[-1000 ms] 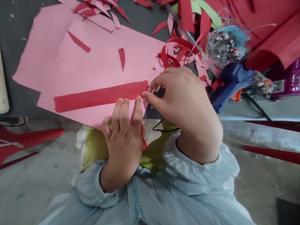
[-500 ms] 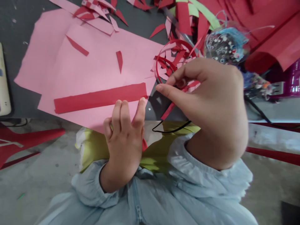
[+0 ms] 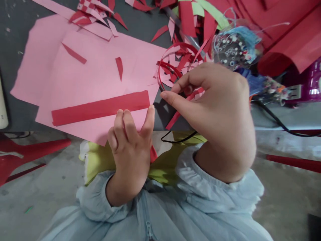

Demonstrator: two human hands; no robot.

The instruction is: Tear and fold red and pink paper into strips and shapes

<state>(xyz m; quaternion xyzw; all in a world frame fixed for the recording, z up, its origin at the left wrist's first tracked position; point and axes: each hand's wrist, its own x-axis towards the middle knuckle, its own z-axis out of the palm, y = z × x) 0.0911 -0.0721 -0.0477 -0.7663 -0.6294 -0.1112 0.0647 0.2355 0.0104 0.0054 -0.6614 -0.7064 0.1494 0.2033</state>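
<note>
A long red paper strip (image 3: 100,107) lies slantwise on pink paper sheets (image 3: 92,73). My left hand (image 3: 131,150) rests at its lower right edge, fingers spread, the tips touching the strip and the pink paper. To the right, over the dark table, my right hand (image 3: 215,100) is closed in a pinch. A thin curled red paper strip (image 3: 158,75) runs down to its thumb and forefinger; the exact grip is partly hidden. Another narrow red piece (image 3: 173,120) sticks out beneath this hand.
Red and pink paper scraps (image 3: 184,60) are heaped behind my right hand. Beyond them sit a clear container of beads (image 3: 232,50), a blue tool (image 3: 250,80) partly hidden, and a purple object (image 3: 311,78). The table's front edge runs close to me, with a black cord (image 3: 278,118) near it.
My right hand has moved right, away from the red strip's end, with the thin curl now at its fingertips. My left hand stays by the strip. The whole view has shifted slightly.
</note>
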